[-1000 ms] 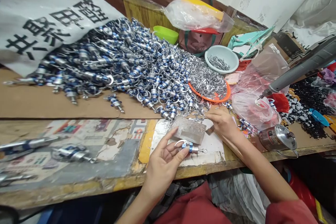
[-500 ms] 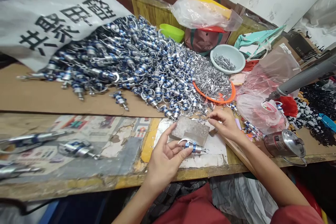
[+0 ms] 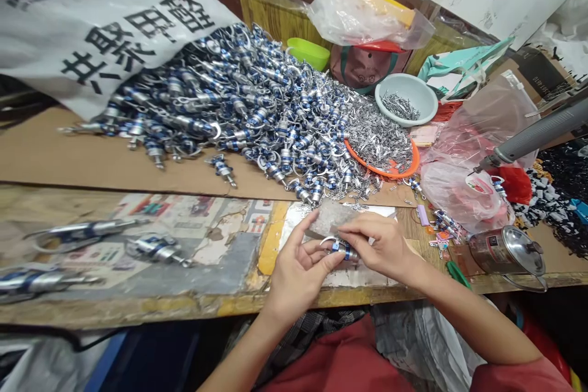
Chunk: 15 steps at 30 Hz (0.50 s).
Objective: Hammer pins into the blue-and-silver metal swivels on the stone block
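Note:
My left hand grips a blue-and-silver metal fitting with a curved, hook-like piece between thumb and fingers. My right hand is closed in a pinch right at the fitting, its fingertips over the top and right side; whatever they pinch is too small or hidden to make out. Under and behind both hands lies a grey block, partly covered, on a white sheet. Just beyond it, a large heap of similar blue-and-silver fittings spreads over cardboard.
An orange tray holds small metal links, beside a pale blue bowl of metal pins. A grey power screwdriver hangs at right above plastic bags. A lidded metal mug stands near the front edge. Several fittings lie at left.
My right hand has moved left and down from beside the block to the fitting, and its fingers now meet it. The left hand keeps its hold. The view has shifted slightly.

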Each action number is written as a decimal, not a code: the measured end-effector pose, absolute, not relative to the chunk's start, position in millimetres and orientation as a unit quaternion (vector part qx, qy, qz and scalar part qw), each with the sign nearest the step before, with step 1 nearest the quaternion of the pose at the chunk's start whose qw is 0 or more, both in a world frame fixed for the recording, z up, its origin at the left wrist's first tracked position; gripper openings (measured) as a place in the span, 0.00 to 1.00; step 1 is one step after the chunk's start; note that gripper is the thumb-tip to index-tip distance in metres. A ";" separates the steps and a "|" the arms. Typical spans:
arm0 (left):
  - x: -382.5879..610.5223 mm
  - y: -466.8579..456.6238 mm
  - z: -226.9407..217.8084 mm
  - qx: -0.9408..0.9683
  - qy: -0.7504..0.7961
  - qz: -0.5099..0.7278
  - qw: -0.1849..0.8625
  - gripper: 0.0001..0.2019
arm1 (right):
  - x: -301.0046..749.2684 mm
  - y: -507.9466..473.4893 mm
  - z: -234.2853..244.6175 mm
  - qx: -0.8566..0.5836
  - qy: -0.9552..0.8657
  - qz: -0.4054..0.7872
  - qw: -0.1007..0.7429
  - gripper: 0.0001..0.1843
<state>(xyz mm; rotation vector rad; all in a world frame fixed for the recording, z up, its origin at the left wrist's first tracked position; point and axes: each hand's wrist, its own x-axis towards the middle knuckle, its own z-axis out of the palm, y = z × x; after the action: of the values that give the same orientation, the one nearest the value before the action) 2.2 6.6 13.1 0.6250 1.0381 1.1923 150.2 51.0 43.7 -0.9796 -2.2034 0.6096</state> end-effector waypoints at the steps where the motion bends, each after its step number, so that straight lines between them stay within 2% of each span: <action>1: 2.4 6.6 12.5 0.276 0.457 0.526 0.662 0.43 | 148.3 48.7 44.3 -0.394 -0.826 0.240 0.324 0.08; 5: 3.6 7.0 10.2 0.269 0.444 0.530 0.671 0.44 | 141.1 40.9 49.5 -0.454 -0.804 0.249 0.293 0.06; 10: 4.9 6.6 10.4 0.262 0.437 0.538 0.671 0.44 | 139.5 40.1 55.2 -0.506 -0.818 0.188 0.199 0.06; 15: 5.5 6.4 11.6 0.264 0.440 0.539 0.668 0.43 | 148.1 45.2 60.5 -0.528 -0.798 0.254 0.145 0.07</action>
<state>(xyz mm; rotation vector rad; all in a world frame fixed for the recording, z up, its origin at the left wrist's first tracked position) 5.5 6.4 11.6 0.5948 0.9933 1.2164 148.1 45.2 60.5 -1.5205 -2.2978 0.7317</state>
